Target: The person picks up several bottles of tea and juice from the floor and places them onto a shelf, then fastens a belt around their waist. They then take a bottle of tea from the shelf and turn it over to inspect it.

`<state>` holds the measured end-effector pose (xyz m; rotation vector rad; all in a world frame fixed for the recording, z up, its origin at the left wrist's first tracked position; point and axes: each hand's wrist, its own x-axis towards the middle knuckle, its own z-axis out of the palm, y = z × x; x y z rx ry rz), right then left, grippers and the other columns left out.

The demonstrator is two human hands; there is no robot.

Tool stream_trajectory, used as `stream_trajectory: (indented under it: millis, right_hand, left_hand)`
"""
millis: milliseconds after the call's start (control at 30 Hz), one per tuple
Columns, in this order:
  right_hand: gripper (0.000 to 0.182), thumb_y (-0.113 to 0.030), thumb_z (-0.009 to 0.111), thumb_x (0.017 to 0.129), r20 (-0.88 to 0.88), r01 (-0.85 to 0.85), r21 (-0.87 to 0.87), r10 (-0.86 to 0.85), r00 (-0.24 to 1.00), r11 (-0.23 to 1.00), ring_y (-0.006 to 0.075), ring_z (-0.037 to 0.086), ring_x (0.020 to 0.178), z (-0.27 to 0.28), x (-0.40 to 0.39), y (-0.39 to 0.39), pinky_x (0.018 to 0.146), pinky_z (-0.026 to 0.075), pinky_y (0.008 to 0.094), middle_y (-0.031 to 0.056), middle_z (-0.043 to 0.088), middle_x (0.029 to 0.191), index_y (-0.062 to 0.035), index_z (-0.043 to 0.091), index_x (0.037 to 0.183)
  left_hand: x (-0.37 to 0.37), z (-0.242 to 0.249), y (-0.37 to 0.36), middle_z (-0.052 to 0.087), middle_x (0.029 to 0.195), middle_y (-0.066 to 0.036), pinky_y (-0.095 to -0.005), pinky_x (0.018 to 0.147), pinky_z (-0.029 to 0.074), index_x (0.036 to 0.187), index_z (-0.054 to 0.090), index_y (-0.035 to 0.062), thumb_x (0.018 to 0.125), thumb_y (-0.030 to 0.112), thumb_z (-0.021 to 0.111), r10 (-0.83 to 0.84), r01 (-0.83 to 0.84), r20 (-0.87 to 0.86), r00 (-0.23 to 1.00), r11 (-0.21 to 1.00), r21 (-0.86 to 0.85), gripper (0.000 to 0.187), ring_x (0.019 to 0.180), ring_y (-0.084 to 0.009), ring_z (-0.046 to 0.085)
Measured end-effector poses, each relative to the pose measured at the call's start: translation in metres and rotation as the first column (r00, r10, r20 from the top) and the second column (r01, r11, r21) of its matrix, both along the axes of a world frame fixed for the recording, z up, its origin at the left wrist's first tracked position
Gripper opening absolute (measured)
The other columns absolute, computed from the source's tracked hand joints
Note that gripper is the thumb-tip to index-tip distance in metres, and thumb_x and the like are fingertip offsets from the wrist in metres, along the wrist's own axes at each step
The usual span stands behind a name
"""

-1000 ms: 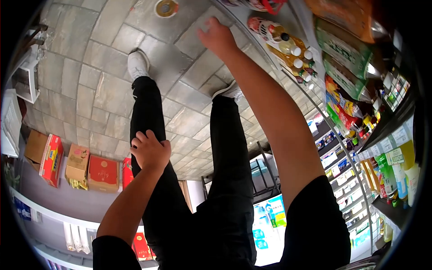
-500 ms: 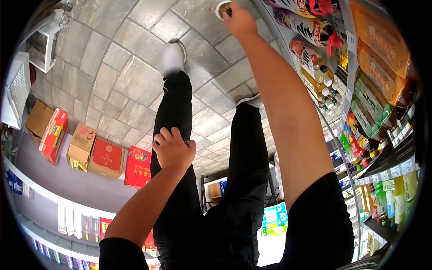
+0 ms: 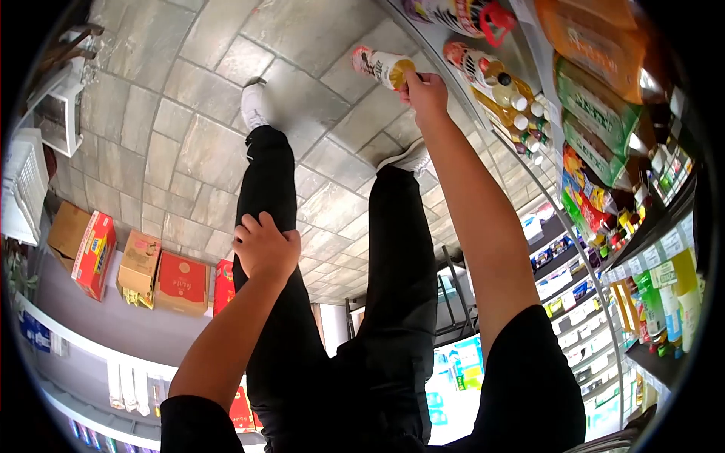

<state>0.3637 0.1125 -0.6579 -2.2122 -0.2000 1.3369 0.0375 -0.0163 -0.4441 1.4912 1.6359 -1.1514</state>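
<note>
A drink bottle [image 3: 384, 68] with a pink and white label and a yellowish part lies in the grip of my right hand [image 3: 427, 97], held tilted above the tiled floor beside the shelf. My fingers wrap around its near end, so that part is hidden. On my leg in black trousers [image 3: 268, 177] rests my left hand [image 3: 266, 249], its fingers spread and holding nothing. Closest to the held bottle on the shelf is a similar pink-labelled bottle [image 3: 468, 62], with several yellow drink bottles [image 3: 507, 97] next to it.
Shelves on the right hold orange packs [image 3: 593, 45], green packs [image 3: 596, 98] and a large bottle with a red handle [image 3: 496, 23]. Cardboard and red boxes [image 3: 181, 283] line the left wall. A white basket [image 3: 24, 177] stands at the far left.
My right hand has moved down in view, and the bottle, earlier mostly cut off at the top edge, now shows its side and label. My left hand still rests on my leg.
</note>
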Motion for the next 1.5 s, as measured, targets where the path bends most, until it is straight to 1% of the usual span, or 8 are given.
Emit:
stream_trajectory:
  millis: [433,867,1000,1067,1267,1300,1367,1500]
  right_hand:
    - [0.044,-0.029,0.078,0.084,0.222,-0.323,0.074,0.300,0.928,0.944,0.0214,0.076,0.066,0.112,0.110,-0.002,0.059,0.060,0.0287,0.0160,0.074,0.084,0.0052,0.062,0.107]
    - [0.055,-0.046,0.077,0.081,0.511,-0.539,-0.055,0.487,0.708,0.841,0.0312,0.077,0.081,0.049,0.142,0.049,0.077,0.061,0.0400,0.0194,0.076,0.088,0.0031,0.066,0.102]
    - [0.051,-0.035,0.075,0.088,0.387,-0.463,0.000,0.427,0.817,0.886,0.0190,0.075,0.064,0.059,0.138,0.063,0.056,0.060,0.0301,0.0158,0.075,0.080,0.0087,0.059,0.110]
    - [0.054,-0.040,0.077,0.086,0.448,-0.479,-0.221,0.525,0.724,0.849,0.0390,0.070,0.106,0.075,0.127,0.077,0.091,0.056,0.0485,0.0286,0.071,0.109,0.0034,0.063,0.116]
    - [0.059,-0.040,0.081,0.083,0.693,-0.599,-0.274,0.586,0.419,0.753,0.0390,0.074,0.095,0.037,0.145,0.087,0.076,0.061,0.0455,0.0293,0.071,0.108,0.0083,0.064,0.111]
    - [0.059,-0.040,0.081,0.083,0.693,-0.599,-0.274,0.586,0.420,0.753,0.0390,0.074,0.095,0.039,0.144,0.088,0.076,0.061,0.0455,0.0293,0.071,0.108,0.0083,0.064,0.111]
    - [0.052,-0.032,0.082,0.083,0.445,-0.394,-0.164,0.425,0.788,0.904,0.0393,0.075,0.092,0.072,0.125,0.098,0.070,0.063,0.0445,0.0276,0.072,0.108,0.0077,0.064,0.111]
    - [0.044,-0.024,0.081,0.086,0.534,-0.501,-0.218,0.532,0.657,0.838,0.0363,0.076,0.088,0.054,0.132,0.098,0.067,0.065,0.0429,0.0236,0.073,0.104,0.0070,0.064,0.112]
  left_hand:
    - [0.043,-0.003,-0.035,0.051,0.117,-0.017,-0.0507,0.087,0.050,0.114,0.053,0.0039,0.087,0.041,0.061,-0.128,0.126,-0.098,0.987,0.992,-0.026,0.047,0.110,-0.0377,0.056]
    - [0.048,-0.003,-0.035,0.051,0.120,-0.017,-0.0513,0.092,0.049,0.116,0.053,0.0040,0.087,0.041,0.061,-0.110,0.107,-0.114,0.987,0.994,-0.032,0.048,0.114,-0.0383,0.055]
    - [0.049,-0.004,-0.036,0.051,0.121,-0.017,-0.0517,0.093,0.049,0.117,0.053,0.0040,0.087,0.041,0.061,-0.107,0.102,-0.116,0.987,0.994,-0.045,0.048,0.114,-0.0387,0.055]
    - [0.049,-0.005,-0.035,0.051,0.121,-0.018,-0.0519,0.092,0.049,0.117,0.054,0.0040,0.087,0.041,0.061,-0.106,0.100,-0.120,0.987,0.994,-0.054,0.048,0.114,-0.0388,0.055]
    - [0.048,-0.006,-0.035,0.051,0.120,-0.018,-0.0525,0.090,0.050,0.116,0.054,0.0037,0.086,0.041,0.060,-0.125,0.120,-0.118,0.985,0.992,-0.048,0.049,0.113,-0.0390,0.055]
    - [0.047,-0.007,-0.035,0.051,0.119,-0.018,-0.0524,0.090,0.050,0.116,0.054,0.0036,0.086,0.041,0.061,-0.125,0.120,-0.118,0.985,0.991,-0.052,0.049,0.112,-0.0391,0.055]
    - [0.047,-0.007,-0.035,0.051,0.119,-0.018,-0.0523,0.090,0.050,0.116,0.054,0.0036,0.086,0.041,0.061,-0.125,0.119,-0.118,0.985,0.991,-0.056,0.049,0.112,-0.0391,0.056]
    - [0.048,-0.008,-0.034,0.051,0.118,-0.017,-0.0526,0.089,0.050,0.115,0.054,0.0037,0.086,0.041,0.061,-0.127,0.123,-0.115,0.985,0.992,-0.038,0.048,0.111,-0.0391,0.056]
